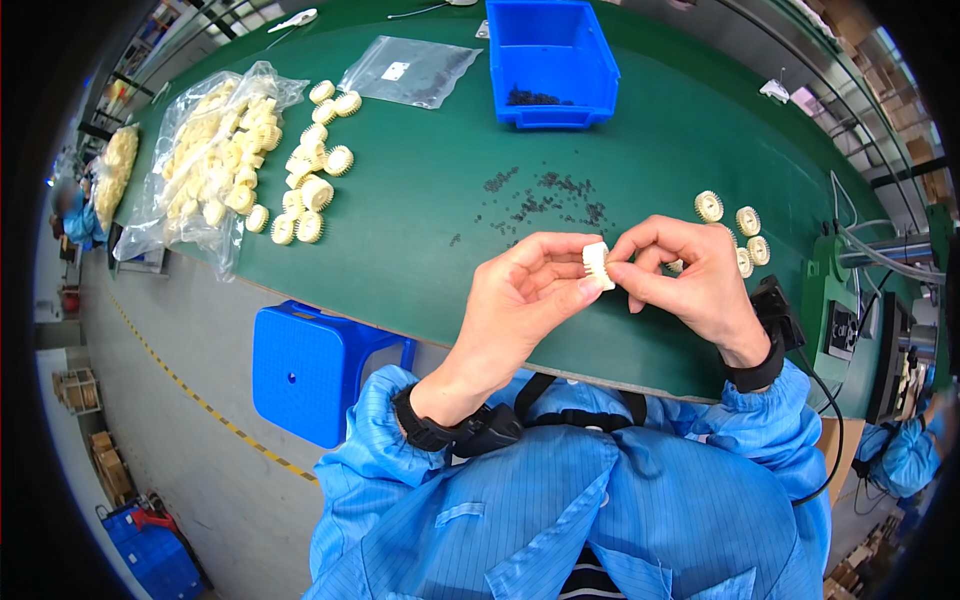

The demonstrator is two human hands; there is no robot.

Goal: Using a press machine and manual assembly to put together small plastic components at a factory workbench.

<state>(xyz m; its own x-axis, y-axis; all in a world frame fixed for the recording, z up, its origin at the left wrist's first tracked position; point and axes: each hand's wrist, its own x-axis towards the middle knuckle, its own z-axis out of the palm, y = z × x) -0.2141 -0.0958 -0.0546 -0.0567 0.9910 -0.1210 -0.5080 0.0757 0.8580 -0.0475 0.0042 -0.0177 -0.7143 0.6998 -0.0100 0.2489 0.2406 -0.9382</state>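
Observation:
Between the thumb and fingers of my left hand is a cream plastic gear, held edge-on above the green table. My right hand is closed in a pinch at the gear's right side; whatever sits between its fingertips is hidden or too small to name. Beyond my hands, small black parts lie scattered on the tabletop. Several more cream gears rest to the right of my right hand, one partly hidden behind its fingers.
Loose gears and a clear bag of gears lie at the left. A flat plastic bag and a blue bin with black parts stand at the back. Green equipment is at the right; a blue stool stands by the near edge.

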